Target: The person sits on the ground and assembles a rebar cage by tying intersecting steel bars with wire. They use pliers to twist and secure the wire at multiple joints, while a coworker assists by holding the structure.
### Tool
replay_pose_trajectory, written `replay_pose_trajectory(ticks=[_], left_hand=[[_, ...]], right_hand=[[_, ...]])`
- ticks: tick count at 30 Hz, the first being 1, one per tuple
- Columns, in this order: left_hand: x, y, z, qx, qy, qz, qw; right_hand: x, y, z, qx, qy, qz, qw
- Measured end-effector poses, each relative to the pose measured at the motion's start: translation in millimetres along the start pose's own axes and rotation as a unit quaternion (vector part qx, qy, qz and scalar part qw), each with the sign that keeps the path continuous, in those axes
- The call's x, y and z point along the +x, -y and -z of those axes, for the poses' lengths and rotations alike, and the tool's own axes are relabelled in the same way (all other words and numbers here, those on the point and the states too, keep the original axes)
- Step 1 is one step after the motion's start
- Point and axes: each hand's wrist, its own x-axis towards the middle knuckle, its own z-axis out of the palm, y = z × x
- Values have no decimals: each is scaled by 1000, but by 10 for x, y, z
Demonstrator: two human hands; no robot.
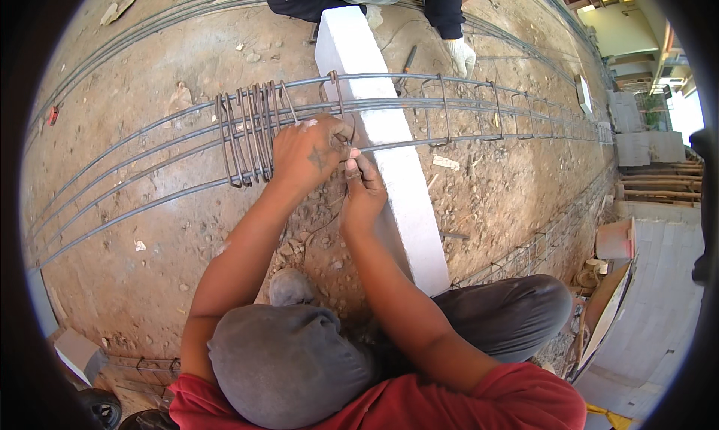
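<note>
A rebar cage of long steel bars runs left to right in front of me, raised on a white block beam. My left hand is closed, its fingers curled round a rusty stirrup beside the beam. Close against it, my right hand pinches thumb and fingers together at the nearest bar; what sits in the pinch is too small to make out. Several bunched stirrups hang on the bars just left of my hands. Farther right, spaced stirrups sit along the cage.
Across the cage, another person's white-gloved hand hangs near the far bars. A dark-handled tool lies on the dirt beside the beam. More long rods lie at the far left. A pinkish bucket stands at the right.
</note>
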Motion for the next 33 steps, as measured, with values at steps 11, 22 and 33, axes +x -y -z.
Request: replay_pose_trajectory(ticks=[11, 22, 33], left_hand=[[1, 15, -3, -18, 13, 4, 1000], [-5, 32, -10, 9, 17, -5, 1000], [-44, 128, 3, -34, 3, -80, 996]], right_hand=[[-25, -162, 15, -137, -47, 30, 989], [-23, -121, -1, -160, -42, 55, 985], [17, -91, 27, -254, -25, 119, 959]])
